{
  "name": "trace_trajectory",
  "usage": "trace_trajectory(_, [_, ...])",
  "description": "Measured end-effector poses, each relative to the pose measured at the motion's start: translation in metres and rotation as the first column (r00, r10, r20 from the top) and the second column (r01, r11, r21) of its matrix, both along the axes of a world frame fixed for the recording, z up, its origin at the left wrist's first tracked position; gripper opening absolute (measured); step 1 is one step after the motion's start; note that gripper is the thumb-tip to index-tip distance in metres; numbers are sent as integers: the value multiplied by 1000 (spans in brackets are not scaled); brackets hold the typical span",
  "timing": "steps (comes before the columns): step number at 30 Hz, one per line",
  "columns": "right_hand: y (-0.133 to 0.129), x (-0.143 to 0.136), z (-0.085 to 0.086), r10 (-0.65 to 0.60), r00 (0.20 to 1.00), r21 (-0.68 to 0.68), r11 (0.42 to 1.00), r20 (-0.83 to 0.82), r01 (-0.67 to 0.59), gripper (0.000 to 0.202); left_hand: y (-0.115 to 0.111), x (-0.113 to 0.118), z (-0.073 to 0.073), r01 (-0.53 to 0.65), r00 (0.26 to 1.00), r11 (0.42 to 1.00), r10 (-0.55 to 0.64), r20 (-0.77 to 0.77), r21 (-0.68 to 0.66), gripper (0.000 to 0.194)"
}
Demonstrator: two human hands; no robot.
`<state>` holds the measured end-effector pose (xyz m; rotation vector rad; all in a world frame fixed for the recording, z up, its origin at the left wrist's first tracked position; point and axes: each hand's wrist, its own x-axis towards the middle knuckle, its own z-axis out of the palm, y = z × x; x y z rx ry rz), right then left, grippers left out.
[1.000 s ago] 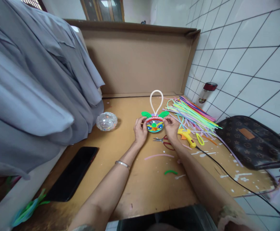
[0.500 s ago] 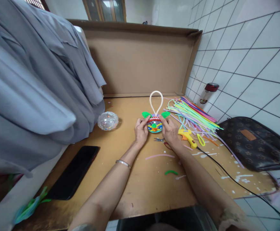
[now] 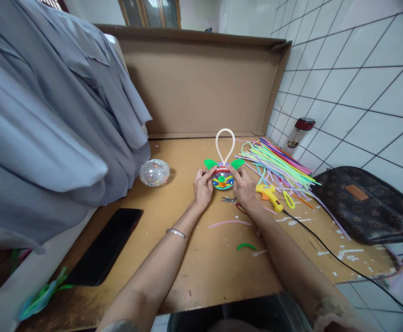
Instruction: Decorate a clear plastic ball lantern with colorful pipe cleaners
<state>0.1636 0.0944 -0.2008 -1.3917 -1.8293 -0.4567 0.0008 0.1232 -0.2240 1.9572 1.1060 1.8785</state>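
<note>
A small round ornament (image 3: pixel 222 179) with colourful trim, green leaf-shaped ears and a white loop (image 3: pixel 225 131) on top is held upright between both hands. My left hand (image 3: pixel 204 185) grips its left side, thumb near the left ear. On the opposite side my right hand (image 3: pixel 244 185) closes round it, thumb by the red and white band. Scissors (image 3: pixel 228 200) lie just below, their handles partly hidden under my right wrist. Right of that wrist is a yellow glue gun (image 3: pixel 271 197) with a black cord.
A clear faceted ball (image 3: pixel 155 173) sits to the left, above a black phone (image 3: pixel 106 249). Pipe cleaners (image 3: pixel 281 161) are heaped at right, near a patterned bag (image 3: pixel 370 207) and a lidded bottle (image 3: pixel 299 133). Cardboard (image 3: pixel 201 87) stands behind; grey cloth (image 3: pixel 56 115) hangs at left.
Both hands keep hold of the ornament in nearly the same place. The whole view has shifted very slightly; nothing else visibly differs.
</note>
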Motion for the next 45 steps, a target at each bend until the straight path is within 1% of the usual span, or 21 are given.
trace_trajectory(4, [0, 1, 1, -32, 996, 5, 999, 82, 31, 51, -1, 0, 1, -14, 999, 998, 17, 43, -62, 33])
trace_trajectory(8, [-1, 2, 1, -46, 988, -17, 999, 147, 49, 51, -1, 0, 0, 1, 995, 994, 10, 103, -106, 22])
trace_trajectory(12, [-1, 2, 0, -60, 985, -41, 997, 161, 67, 49, -2, -1, 1, -22, 997, 996, 29, 75, -86, 15])
trace_trajectory(17, [-1, 2, 1, -58, 989, -67, 995, 139, 68, 50, -3, -1, 3, -18, 998, 998, 20, 52, -54, 16])
trace_trajectory(21, [0, 2, 1, -52, 992, -75, 995, 117, 61, 49, -2, -1, 3, 2, 997, 1000, -1, 75, -12, 17])
trace_trajectory(24, [0, 1, 1, -43, 995, -69, 996, 96, 49, 49, -2, -1, 3, 12, 995, 1000, -10, 96, -17, 18])
trace_trajectory(27, [0, 0, 1, -24, 999, -51, 998, 41, 26, 50, -3, 0, 4, 20, 992, 997, -11, 129, -75, 17])
trace_trajectory(30, [1, -3, 2, -1, 998, -13, 1000, -67, 0, 49, -4, 1, 5, 62, 974, 986, -26, 224, -158, 16])
trace_trajectory(33, [2, -4, 1, 22, 985, 16, 1000, -171, -19, 51, -3, 2, 4, 107, 939, 969, -24, 344, -223, 16])
trace_trajectory(37, [3, -4, -2, 48, 962, 10, 999, -268, -47, 54, 4, 4, -1, 180, 876, 931, -4, 483, -318, 27])
trace_trajectory(40, [5, -4, -5, 61, 937, -9, 998, -343, -68, 54, 11, 5, -6, 218, 863, 904, -4, 504, -367, 30])
trace_trajectory(43, [9, -2, -9, 88, 902, -18, 994, -423, -106, 51, 14, 5, -10, 217, 871, 902, -7, 491, -372, 30])
trace_trajectory(45, [11, -2, -11, 107, 864, -14, 991, -492, -131, 48, 14, 7, -10, 248, 856, 894, -23, 517, -372, 31])
